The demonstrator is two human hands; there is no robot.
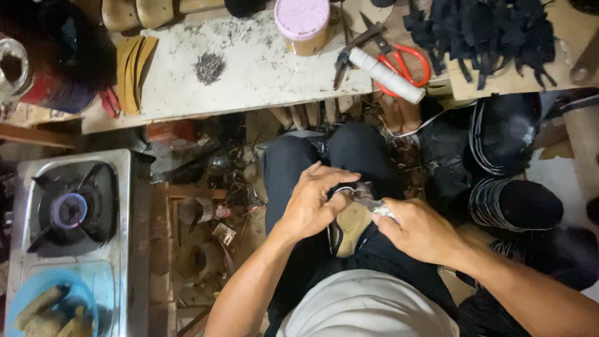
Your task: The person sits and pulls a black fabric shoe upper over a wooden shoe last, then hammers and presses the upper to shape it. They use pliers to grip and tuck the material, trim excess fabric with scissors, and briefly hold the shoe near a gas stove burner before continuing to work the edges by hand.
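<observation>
I sit with a shoe on a last point(350, 229) resting sole-up on my lap. My left hand point(315, 201) grips its front end, fingers curled over the dark upper. A pair of metal pincers point(368, 198) sits in my right hand point(419, 229), and their jaws bite the upper's edge near my left fingers. The tan insole shows between both hands.
A white worktable point(249, 68) ahead carries a pile of small nails point(209, 66), a pink-lidded tub point(303, 24), a white-handled hammer point(384, 73) and red scissors point(409, 62). Black strips point(483, 31) lie far right. Stacked black uppers point(508, 200) stand to my right. A lit gas stove point(70, 209) burns at left.
</observation>
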